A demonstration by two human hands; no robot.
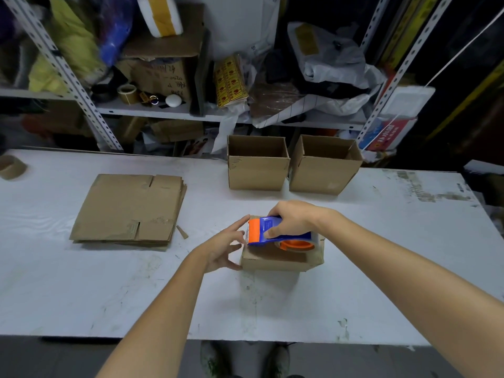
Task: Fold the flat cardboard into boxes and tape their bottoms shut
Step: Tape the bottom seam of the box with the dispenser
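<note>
Right hand [296,218] wrapped around the body of the blue-and-orange tape dispenser [275,231], fingers curled over its top, thumb on the near side. Dispenser rests on the upturned bottom of the small cardboard box [275,259], orange blade end at the box's left edge, tape roll toward the right. Left hand [225,248] spread, gripping nothing: thumb against the box's near left corner, fingertips touching the left edge just beside the blade.

Box sits on the white tabletop [354,296], roughly midway between near and far edges, a little right of centre. Tabletop scuffed and stained. Shoes visible below the near edge.

Left of the box, well apart: stack of flat cardboard [128,208], lying unfolded toward the left half of the tabletop. Small cardboard scrap [182,232] just beside the stack's right near corner.

At the far edge, right of centre: two folded boxes [257,170] [324,173], upright, open tops up, side by side, almost touching. Near the far left corner: a brown tape roll [11,167].

Beyond the far edge: metal shelving [81,85] crowded with bags, cartons, label sheets.
</note>
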